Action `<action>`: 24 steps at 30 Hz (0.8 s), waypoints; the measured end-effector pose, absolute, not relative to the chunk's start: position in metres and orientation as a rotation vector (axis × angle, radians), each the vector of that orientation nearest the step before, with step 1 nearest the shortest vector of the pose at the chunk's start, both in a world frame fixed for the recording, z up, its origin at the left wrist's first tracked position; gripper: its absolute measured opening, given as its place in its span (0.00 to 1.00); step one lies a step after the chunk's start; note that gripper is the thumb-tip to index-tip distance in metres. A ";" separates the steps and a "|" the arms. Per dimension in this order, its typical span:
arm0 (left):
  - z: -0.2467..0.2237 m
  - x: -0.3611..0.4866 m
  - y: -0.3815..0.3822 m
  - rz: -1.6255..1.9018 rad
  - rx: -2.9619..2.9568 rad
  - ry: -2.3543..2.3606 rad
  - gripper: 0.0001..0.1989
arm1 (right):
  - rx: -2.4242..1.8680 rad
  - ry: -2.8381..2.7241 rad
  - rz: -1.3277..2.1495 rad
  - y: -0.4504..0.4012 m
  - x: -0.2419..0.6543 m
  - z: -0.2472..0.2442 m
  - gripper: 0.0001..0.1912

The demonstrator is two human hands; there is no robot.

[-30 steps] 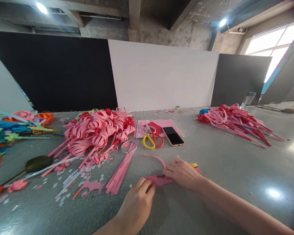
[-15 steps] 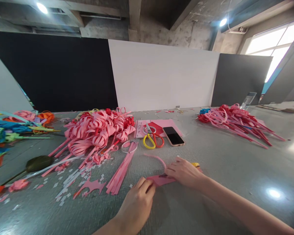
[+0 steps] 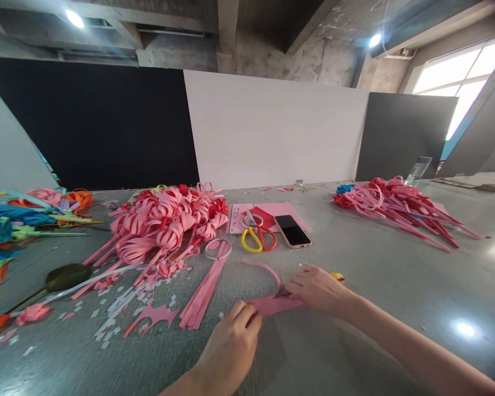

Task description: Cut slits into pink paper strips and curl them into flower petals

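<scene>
Pink paper (image 3: 273,306) between left hand (image 3: 236,336), pinching its end, and right hand (image 3: 317,288) (grip unclear)

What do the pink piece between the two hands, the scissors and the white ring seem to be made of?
Pink piece: most likely matte paper; it looks thin, flat and shows no shine.
Scissors: blades look like smooth grey metal; the yellow and red handles are probably plastic, given their even, bright colour.
White ring: perhaps smooth plastic, pale and rigid-looking, but too small to be sure.

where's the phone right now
In the head view, the phone lies right of centre, just right of the scissors, partly over a pink sheet.
</scene>
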State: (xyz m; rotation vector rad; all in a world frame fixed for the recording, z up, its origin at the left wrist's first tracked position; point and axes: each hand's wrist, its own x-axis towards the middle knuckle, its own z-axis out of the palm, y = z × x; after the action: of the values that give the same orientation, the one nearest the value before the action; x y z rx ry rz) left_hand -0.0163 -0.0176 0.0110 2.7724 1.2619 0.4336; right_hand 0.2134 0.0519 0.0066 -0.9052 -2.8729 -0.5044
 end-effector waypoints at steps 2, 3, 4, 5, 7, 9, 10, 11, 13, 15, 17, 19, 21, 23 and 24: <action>0.010 -0.017 -0.017 0.460 2.753 1.262 0.18 | -0.948 -2.861 -0.494 0.051 0.217 0.008 0.13; 0.010 -0.017 -0.017 0.478 2.741 1.258 0.18 | -0.984 -2.847 -0.473 0.050 0.218 0.010 0.12; 0.009 -0.017 -0.017 0.496 2.727 1.254 0.18 | -1.017 -2.833 -0.433 0.048 0.217 0.012 0.12; 0.009 -0.017 -0.016 0.514 2.709 1.250 0.18 | -1.043 -2.819 -0.379 0.045 0.216 0.014 0.10; 0.009 -0.017 -0.015 0.553 2.662 1.248 0.17 | -1.055 -2.807 -0.250 0.039 0.213 0.019 0.09; 0.010 -0.017 -0.012 0.599 2.605 1.251 0.14 | -1.038 -2.821 -0.146 0.034 0.208 0.021 0.09; 0.011 -0.017 -0.010 0.623 2.577 1.256 0.14 | -1.035 -2.827 -0.112 0.032 0.206 0.022 0.10; 0.012 -0.016 -0.008 0.648 2.553 1.262 0.13 | -1.035 -2.831 -0.086 0.031 0.205 0.022 0.10; 0.015 -0.014 -0.002 0.680 2.526 1.281 0.13 | -1.037 -2.838 -0.047 0.030 0.204 0.021 0.11; 0.018 -0.011 0.006 0.672 2.532 1.304 0.11 | -1.033 -2.843 -0.019 0.031 0.204 0.021 0.13; 0.019 -0.006 0.015 0.620 2.549 1.330 0.08 | -1.027 -2.848 0.017 0.031 0.205 0.022 0.13; 0.018 -0.001 0.023 0.532 2.560 1.357 0.05 | -1.011 -2.850 0.064 0.031 0.206 0.023 0.12; 0.015 0.004 0.028 0.461 2.581 1.385 0.04 | -0.995 -2.852 0.095 0.031 0.206 0.024 0.12; 0.011 0.007 0.031 0.433 2.610 1.407 0.05 | -0.999 -2.854 0.094 0.030 0.205 0.024 0.12; 0.009 0.008 0.031 0.433 2.622 1.416 0.05 | -1.010 -2.854 0.087 0.030 0.205 0.024 0.12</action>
State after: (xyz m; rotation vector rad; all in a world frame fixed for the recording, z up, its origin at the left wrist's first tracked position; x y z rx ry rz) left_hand 0.0082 0.0313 0.0094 2.6220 1.4159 0.4334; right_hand 0.2049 0.0301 0.0242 -1.0095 -2.8539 0.0872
